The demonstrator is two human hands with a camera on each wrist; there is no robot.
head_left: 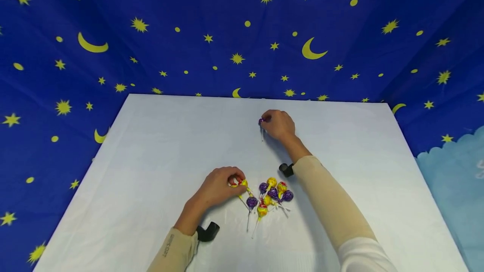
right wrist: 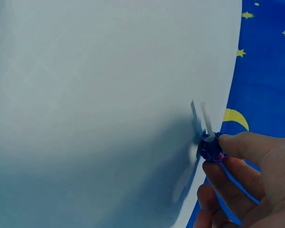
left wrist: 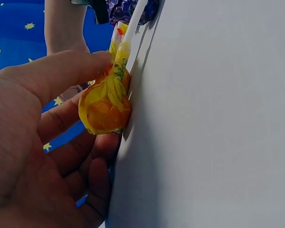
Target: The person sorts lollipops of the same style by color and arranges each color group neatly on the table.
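Observation:
Toward the back of the white table, my right hand (head_left: 280,126) pinches a purple-wrapped lollipop (right wrist: 212,149) by its round head between thumb and fingers. Its white stick (head_left: 262,134) points back toward me. My left hand (head_left: 220,186) is at the left side of a loose pile, thumb and fingers around a yellow-wrapped lollipop (left wrist: 103,111). Another yellow lollipop lies right behind it, partly hidden. Just right of the left fingertips is a purple lollipop (head_left: 251,202), then several yellow and purple ones, among them a yellow lollipop (head_left: 262,210) at the front.
The white table (head_left: 170,137) stretches out on both sides of the pile. A blue cloth (head_left: 196,53) with yellow moons and stars hangs behind and at the sides. Black wrist mounts (head_left: 209,232) sit at both cuffs.

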